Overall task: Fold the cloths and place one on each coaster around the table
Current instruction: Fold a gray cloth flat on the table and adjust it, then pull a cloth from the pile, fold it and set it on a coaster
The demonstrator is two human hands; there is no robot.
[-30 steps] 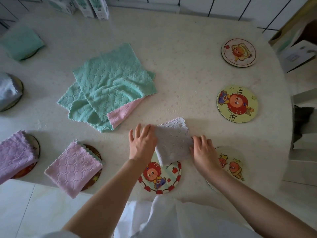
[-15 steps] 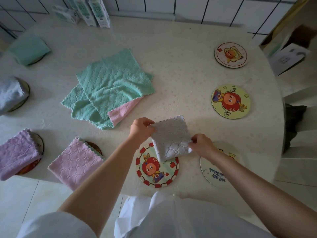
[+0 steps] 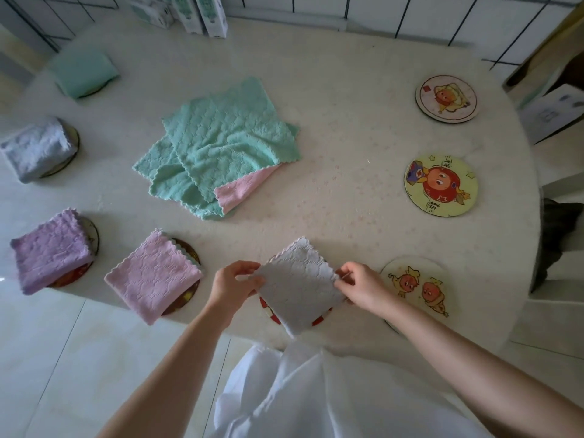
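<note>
While I held it over the red-rimmed coaster:
L hand: pinched grey cloth left corner
R hand: pinched right corner

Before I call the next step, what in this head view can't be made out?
- Red-rimmed coaster: its picture is hidden by the grey cloth held by the left hand and right hand.
- Coasters under the pink cloth, purple cloth and far green cloth: mostly covered.
- Cloth pile: number of cloths unclear, as they overlap.
- Boxes: cut off by the top edge.
</note>
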